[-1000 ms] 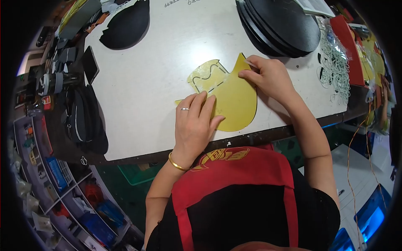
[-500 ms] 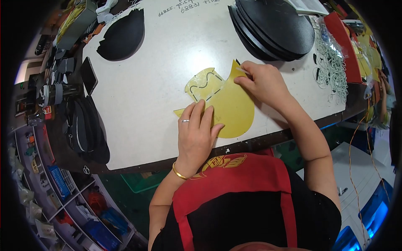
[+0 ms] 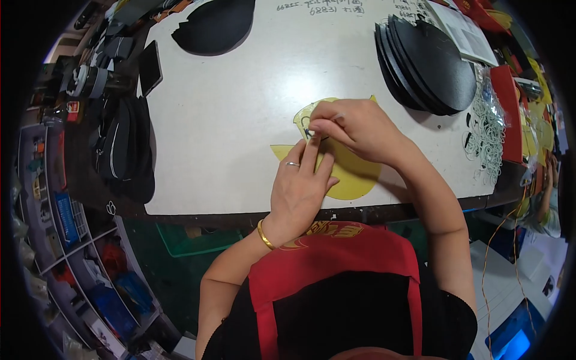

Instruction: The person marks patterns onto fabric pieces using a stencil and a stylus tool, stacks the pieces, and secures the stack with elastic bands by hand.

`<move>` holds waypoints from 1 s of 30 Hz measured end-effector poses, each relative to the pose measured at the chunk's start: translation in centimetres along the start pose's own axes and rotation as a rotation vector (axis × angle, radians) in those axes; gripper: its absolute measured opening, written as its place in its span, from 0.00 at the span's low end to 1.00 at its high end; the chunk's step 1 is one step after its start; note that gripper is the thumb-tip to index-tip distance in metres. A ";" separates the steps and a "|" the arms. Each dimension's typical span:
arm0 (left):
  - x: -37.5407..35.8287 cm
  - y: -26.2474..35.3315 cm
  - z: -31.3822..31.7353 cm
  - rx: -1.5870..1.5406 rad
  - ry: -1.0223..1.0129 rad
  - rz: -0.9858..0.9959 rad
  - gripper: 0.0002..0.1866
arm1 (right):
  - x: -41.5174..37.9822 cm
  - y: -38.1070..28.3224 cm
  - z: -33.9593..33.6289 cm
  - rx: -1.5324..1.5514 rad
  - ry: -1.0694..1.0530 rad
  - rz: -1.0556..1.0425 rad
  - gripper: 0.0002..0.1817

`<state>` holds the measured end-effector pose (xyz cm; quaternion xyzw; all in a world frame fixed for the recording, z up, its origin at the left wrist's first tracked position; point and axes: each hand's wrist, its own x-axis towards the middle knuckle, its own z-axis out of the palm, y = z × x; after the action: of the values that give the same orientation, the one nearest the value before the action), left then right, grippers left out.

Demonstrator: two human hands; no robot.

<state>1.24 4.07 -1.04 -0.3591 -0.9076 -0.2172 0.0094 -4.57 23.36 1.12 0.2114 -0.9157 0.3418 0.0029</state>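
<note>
My left hand (image 3: 300, 180) lies with its fingers spread on a yellow sheet (image 3: 355, 177), near the table's front edge. A patterned yellow piece (image 3: 305, 113) with a dark curved line shows beyond my fingertips. My right hand (image 3: 357, 129) is over this piece, its thumb and forefinger pinched together close to my left fingertips. Something small, partly pale and partly dark, is in the pinch, too hidden to name. The right hand and wrist cover much of the yellow sheet's upper part.
A stack of black rounded pieces (image 3: 432, 69) stands at the back right, beside pale elastic loops (image 3: 485, 135) and a red box (image 3: 507, 114). Another black piece (image 3: 216, 27) lies at the back left. A dark phone-like slab (image 3: 150, 67) and black bags (image 3: 120, 144) are at the left.
My right hand has moved left from the yellow sheet's upper right corner to the patterned piece. My left hand stays on the sheet. The whole view has shifted.
</note>
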 end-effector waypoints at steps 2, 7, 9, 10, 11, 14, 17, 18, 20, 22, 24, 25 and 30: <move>-0.2 -0.1 0.2 0.007 -0.023 -0.004 0.31 | 1.2 0.0 -0.5 -0.095 -0.071 0.009 0.15; -0.2 -0.2 0.1 0.007 -0.003 -0.005 0.31 | 1.2 0.8 -1.3 -0.295 0.058 -0.012 0.16; -0.1 -0.3 0.1 0.006 -0.002 -0.012 0.31 | 0.6 0.7 -2.3 -0.351 0.045 -0.040 0.15; -0.1 -0.3 0.2 0.013 -0.003 -0.010 0.31 | 0.2 0.7 -2.6 -0.377 0.042 -0.045 0.15; -0.1 -0.2 0.2 0.019 -0.008 -0.003 0.30 | 0.6 1.6 -2.8 -0.396 0.071 -0.021 0.14; -0.1 0.0 0.0 0.019 -0.029 -0.013 0.30 | 0.6 2.6 -3.5 -0.417 0.149 0.038 0.15; -0.2 -0.1 0.1 0.017 -0.006 -0.004 0.30 | -1.1 0.9 -3.5 -0.419 0.128 0.051 0.16; -0.3 -0.1 0.2 0.012 -0.001 -0.006 0.30 | -1.5 0.4 -3.5 -0.407 0.119 0.063 0.16; -0.3 -0.2 0.3 0.002 0.010 0.003 0.29 | -2.0 0.2 -3.1 -0.284 0.143 0.078 0.16; -0.3 -0.3 0.3 0.007 0.010 0.009 0.29 | -2.8 0.3 -2.2 -0.164 0.189 0.041 0.15; -0.3 -0.3 0.3 0.009 0.014 0.012 0.29 | -3.4 0.3 -0.6 -0.104 0.176 0.005 0.15; -0.3 -0.3 0.3 0.011 0.015 0.011 0.29 | -3.7 0.3 -0.2 -0.074 0.169 -0.012 0.14; -0.4 -0.2 0.4 0.029 0.011 0.008 0.28 | -3.6 -0.2 -2.1 -0.285 0.138 0.101 0.12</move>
<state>1.45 3.85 -1.55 -0.3614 -0.9092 -0.2057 0.0205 -1.54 25.93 2.31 0.1386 -0.9620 0.2220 0.0784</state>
